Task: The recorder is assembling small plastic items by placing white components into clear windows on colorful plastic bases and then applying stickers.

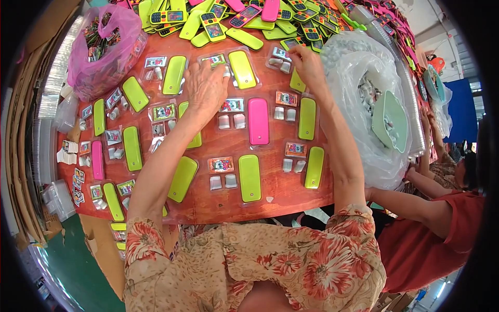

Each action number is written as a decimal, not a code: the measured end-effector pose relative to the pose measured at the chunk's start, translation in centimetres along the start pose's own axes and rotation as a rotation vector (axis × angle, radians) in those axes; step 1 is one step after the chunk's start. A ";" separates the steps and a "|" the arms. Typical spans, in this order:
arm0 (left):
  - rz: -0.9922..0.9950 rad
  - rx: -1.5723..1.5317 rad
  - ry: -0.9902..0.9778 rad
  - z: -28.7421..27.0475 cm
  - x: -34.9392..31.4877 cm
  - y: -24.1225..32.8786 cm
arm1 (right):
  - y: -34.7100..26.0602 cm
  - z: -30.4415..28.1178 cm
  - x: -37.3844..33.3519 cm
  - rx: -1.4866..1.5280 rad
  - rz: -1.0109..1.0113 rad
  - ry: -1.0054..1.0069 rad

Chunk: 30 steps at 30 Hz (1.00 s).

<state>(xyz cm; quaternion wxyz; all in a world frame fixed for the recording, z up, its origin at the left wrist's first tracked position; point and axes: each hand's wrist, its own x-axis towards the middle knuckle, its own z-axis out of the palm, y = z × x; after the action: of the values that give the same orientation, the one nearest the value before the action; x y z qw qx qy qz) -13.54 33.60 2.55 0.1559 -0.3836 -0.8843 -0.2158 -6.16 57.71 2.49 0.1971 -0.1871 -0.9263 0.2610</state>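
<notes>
Rows of clear plastic trays hold toy phones, face down, with printed cards and small whitish rolls beside them. My left hand (pixel 207 88) reaches over a far-middle tray, fingers spread and bent downward, near a lime toy phone (pixel 242 69) and a small card (pixel 214 60). Its fingertips partly cover that tray's contents. My right hand (pixel 307 67) is at the far-right tray, fingers curled together beside a bluish card (pixel 281 55) and whitish rolls (pixel 279 64). What its fingers pinch, if anything, is hidden. A pink toy phone (pixel 258 121) lies in a tray between my forearms.
A heap of lime and pink toy phones (pixel 249 23) covers the table's far side. At left stands a pink bag (pixel 104 52) of small packets; at right, a clear bag (pixel 358 57) with a pale green scoop (pixel 389 122). A person in a red shirt (pixel 431 234) sits at right.
</notes>
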 end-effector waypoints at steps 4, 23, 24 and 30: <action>0.023 -0.038 0.009 0.0 -0.1 0.2 | 0.5 0.6 0.8 -0.159 -0.389 -0.050; 0.016 -0.061 -0.041 -0.1 -0.7 -0.8 | -0.7 0.5 3.0 -0.194 -0.388 -0.204; 0.024 -0.081 -0.028 0.0 -0.6 -0.6 | -0.4 1.0 2.4 -0.241 -0.486 -0.154; 0.059 -0.082 -0.034 0.0 -0.6 0.0 | -1.5 2.3 -0.5 -0.265 -0.604 -0.061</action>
<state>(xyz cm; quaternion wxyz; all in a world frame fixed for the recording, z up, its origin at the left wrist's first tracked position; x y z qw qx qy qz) -13.15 33.24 2.29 0.1312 -0.4190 -0.8657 -0.2405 -7.16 55.35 1.36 0.2116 0.0799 -0.9713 0.0737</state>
